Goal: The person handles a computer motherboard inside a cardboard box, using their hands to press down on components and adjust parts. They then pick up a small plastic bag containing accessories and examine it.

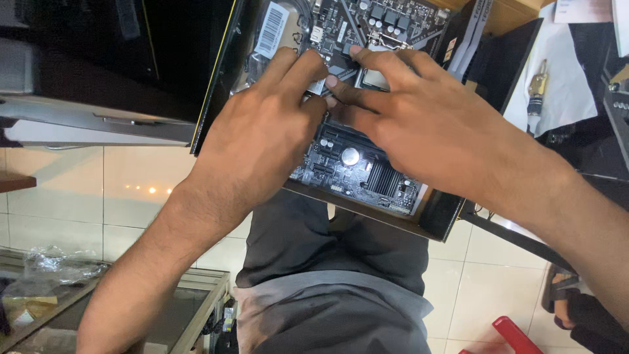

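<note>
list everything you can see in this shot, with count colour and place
motherboard: one, black with grey parts, lying in an open box at top centre
processor: one, silver, on the board under the fingertips
round silver cell: one, on the board's lower part
cardboard box: one, black outside and brown inside, holding the board
barcode label: one, white, top left of the board
monitor: one, black, upper left
glass-topped table: one, lower left, crumpled clear plastic on it
red object: one, bottom right on the tiled floor
grey trousers: the person's own, bottom centre
left hand: resting on the board
right hand: fingertips at the processor
</note>
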